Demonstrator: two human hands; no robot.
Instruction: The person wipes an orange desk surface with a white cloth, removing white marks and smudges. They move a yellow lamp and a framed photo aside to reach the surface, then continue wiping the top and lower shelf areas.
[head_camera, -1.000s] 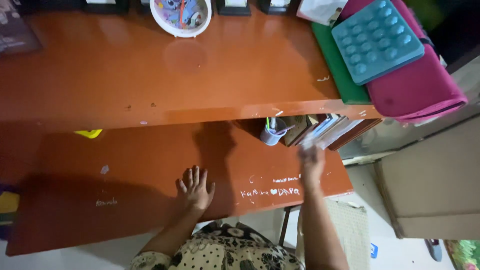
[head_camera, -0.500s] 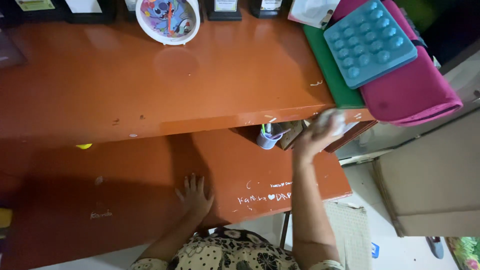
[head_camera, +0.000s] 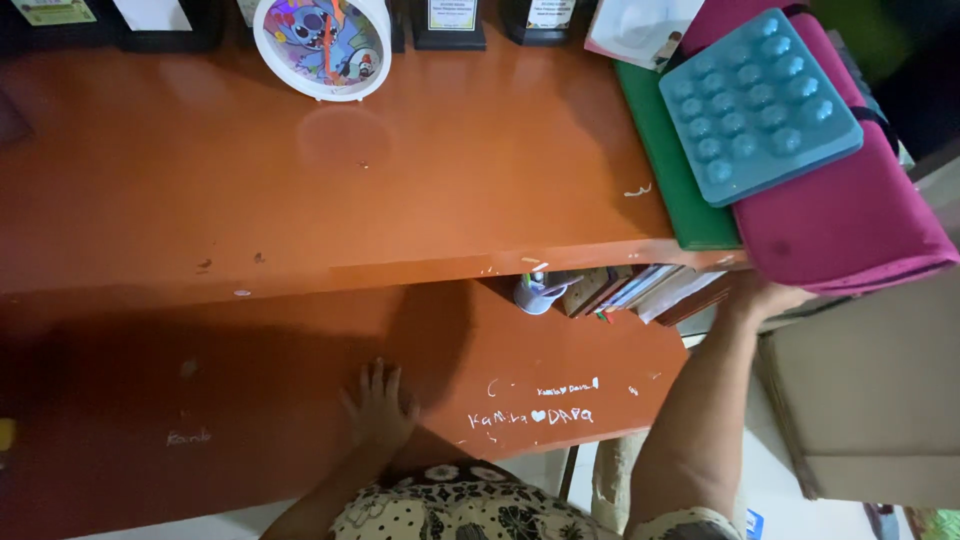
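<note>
My left hand (head_camera: 378, 405) lies flat with fingers spread on the lower orange shelf (head_camera: 250, 400), holding nothing. My right hand (head_camera: 765, 298) reaches past the right end of the desk and touches the underside of a magenta padded case (head_camera: 850, 220) that overhangs the upper desk top (head_camera: 350, 190). Its fingers are tucked under the case, so I cannot see whether they grip anything. A teal bumpy tray (head_camera: 760, 100) lies on the case, next to a green board (head_camera: 675, 160).
A lilac cup with pens (head_camera: 538, 293) and a row of books (head_camera: 640, 288) stand under the desk top. A round cartoon clock (head_camera: 322, 45) and dark plaques stand at the back. A cardboard box (head_camera: 880, 400) sits to the right, on the floor.
My right hand has moved from the books and cup up and to the right, to the magenta case's lower edge. The left hand has stayed flat on the shelf.
</note>
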